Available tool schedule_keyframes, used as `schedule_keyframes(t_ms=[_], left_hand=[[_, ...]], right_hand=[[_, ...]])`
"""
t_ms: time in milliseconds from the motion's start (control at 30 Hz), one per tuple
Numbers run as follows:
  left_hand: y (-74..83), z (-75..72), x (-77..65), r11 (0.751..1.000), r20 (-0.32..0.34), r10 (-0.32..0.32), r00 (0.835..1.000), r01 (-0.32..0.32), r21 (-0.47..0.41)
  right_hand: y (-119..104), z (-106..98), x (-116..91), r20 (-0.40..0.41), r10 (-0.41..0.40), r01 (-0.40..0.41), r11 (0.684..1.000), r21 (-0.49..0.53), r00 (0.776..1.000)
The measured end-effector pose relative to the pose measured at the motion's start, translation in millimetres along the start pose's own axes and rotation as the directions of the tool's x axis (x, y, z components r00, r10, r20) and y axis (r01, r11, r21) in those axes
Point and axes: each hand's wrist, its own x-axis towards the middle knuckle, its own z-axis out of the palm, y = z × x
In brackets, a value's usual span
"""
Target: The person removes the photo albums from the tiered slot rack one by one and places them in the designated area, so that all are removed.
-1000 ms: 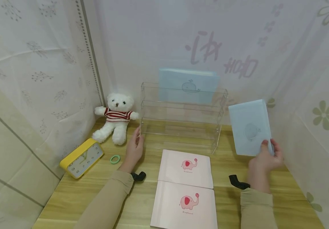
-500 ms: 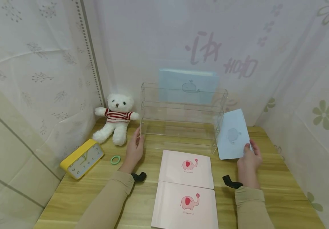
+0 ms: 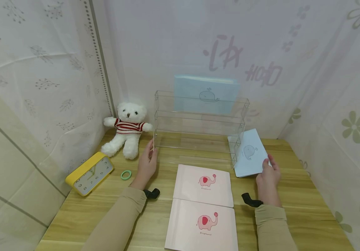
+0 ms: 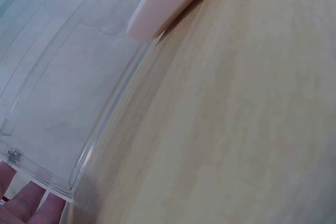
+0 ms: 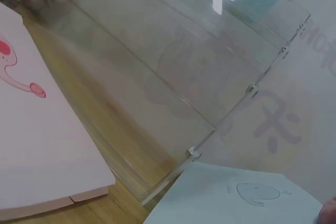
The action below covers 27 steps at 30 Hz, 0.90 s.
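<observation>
A clear acrylic display rack [image 3: 198, 141] with several tiers stands at the back of the table. My left hand [image 3: 147, 164] touches its left side panel low down, fingers [image 4: 31, 203] against the outside of the panel. Near the rack's lower right side, my right hand [image 3: 268, 177] pinches a light blue whale notebook [image 3: 250, 153] by its right edge, thumb on the cover. The notebook is tilted, and its left part shows through the clear side panel. Another blue whale notebook [image 3: 186, 94] stands upright in the top tier.
Two pink elephant notebooks [image 3: 186, 181] lie in front of the rack, the farther one close to its base. To the left are a white teddy bear [image 3: 126, 139], a yellow alarm clock [image 3: 89, 169] and a green ring [image 3: 122, 175]. Patterned curtains [image 3: 333, 104] enclose the table.
The right hand has brought the blue notebook leftward and lower, from the right part of the table to the rack's right side. The left hand has stayed at the rack.
</observation>
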Motion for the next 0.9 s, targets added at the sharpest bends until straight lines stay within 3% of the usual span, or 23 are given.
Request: schedule_keyframes(t_ms=[133,400,533,733,900], left_hand=[[-0.2,-0.2,-0.1,1.0,0.004,-0.003,1.0,0.003,-0.001],[-0.8,0.2,0.3,1.0,0.007,0.0,1.0,0.0,0.0],[-0.6,0.3,0.3,1.0,0.005,0.005,1.0,-0.005,0.002],[-0.1,0.6,0.1,1.0,-0.001,-0.002,1.0,0.002,0.004],[0.5,1.0,0.6,1.0,-0.003,0.008,1.0,-0.008,-0.013]], right_hand=[[3,-4,2,0.017,-0.038,0.038,0.999,-0.021,0.999],[11,-13,8,0.03,-0.099,0.103,0.971,-0.216,0.995],[17,-18,15,0.045,-0.137,0.144,0.93,-0.339,0.99],[24,-24,22,0.071,-0.188,0.2,0.879,-0.433,0.98],[26,-27,23,0.119,-0.205,0.237,0.802,-0.548,0.971]])
